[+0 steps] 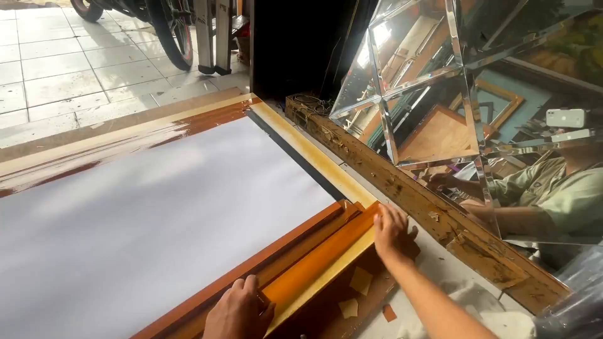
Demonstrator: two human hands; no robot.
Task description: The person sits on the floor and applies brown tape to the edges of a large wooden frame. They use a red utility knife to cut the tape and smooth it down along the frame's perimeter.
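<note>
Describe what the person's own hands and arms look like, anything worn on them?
Both are bare. The left hand shows no glove, ring or watch, and only its wrist is in view. The right hand is also ungloved, with a bare forearm running to the bottom edge; no sleeve, band or marking is visible on it.

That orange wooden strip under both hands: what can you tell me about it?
The orange wooden strip is a long glossy moulding with a paler yellow edge. It lies slanted along the near side of the brown frame around the white sheet. The right hand presses its far end; the left hand rests on its near part.
</note>
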